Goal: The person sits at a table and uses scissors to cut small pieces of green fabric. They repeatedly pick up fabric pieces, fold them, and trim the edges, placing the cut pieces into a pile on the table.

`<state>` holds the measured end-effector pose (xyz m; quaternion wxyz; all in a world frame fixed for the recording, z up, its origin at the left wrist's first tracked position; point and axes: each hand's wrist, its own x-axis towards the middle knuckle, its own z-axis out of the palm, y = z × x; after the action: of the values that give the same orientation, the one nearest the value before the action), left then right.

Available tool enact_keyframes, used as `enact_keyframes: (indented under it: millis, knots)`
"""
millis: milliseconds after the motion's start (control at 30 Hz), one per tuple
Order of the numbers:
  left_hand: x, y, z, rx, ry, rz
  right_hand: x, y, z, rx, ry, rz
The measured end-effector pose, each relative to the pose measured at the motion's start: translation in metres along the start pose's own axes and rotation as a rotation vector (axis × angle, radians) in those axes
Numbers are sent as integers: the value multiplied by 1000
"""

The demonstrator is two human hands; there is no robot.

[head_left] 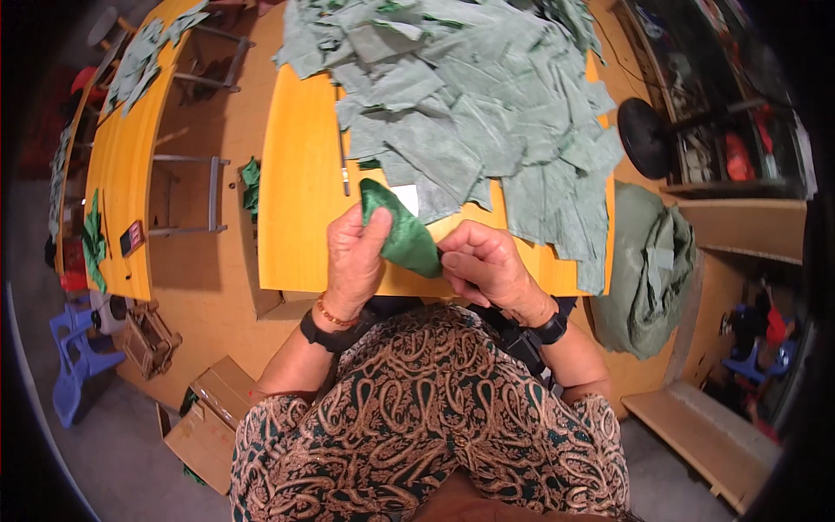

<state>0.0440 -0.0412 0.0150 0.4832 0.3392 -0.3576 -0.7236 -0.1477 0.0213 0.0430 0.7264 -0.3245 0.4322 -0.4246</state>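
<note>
A shiny dark green piece of cloth (409, 239) is stretched between my two hands above the near edge of the yellow table (300, 209). My left hand (358, 248) grips its left side, the thumb pressed on top of the fabric. At the lower right corner, my right hand (487, 261) pinches the same cloth between thumb and fingers. Just beyond the cloth lies a small white piece (405, 200), partly covered by it. A heap of pale green cloth pieces (487, 122) spreads over the far and right parts of the table.
A thin rod-like tool (343, 148) lies left of the heap. A stuffed green sack (639, 270) stands on the right, below a black round object (644, 137). Another yellow table (130, 174) is at far left, near a blue plastic stool (78, 357). Cardboard boxes (204, 426) sit lower left.
</note>
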Motion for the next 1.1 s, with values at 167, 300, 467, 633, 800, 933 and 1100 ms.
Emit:
enact_keyframes:
  millis: [167,300,467,633,800,933,1100]
  knots:
    - [-15,1,1,339,-143,-27,2,8,-5,-25,-45,-94]
    - [-7,14,-25,234,-32,46,-6,7,-3,-235,-73,-182]
    - [-4,79,-42,-176,-18,169,-39,-1,-27,-446,15,-103]
    - [-13,111,-132,-47,380,302,-46,-21,-66,-1014,555,-270]
    - [-19,129,-153,-165,540,392,-34,-14,-76,-1167,604,-209]
    - [-34,133,-220,-35,530,474,-22,-12,-78,-1092,606,-210]
    - [-21,86,-241,124,886,350,-12,-32,-51,-978,568,-333]
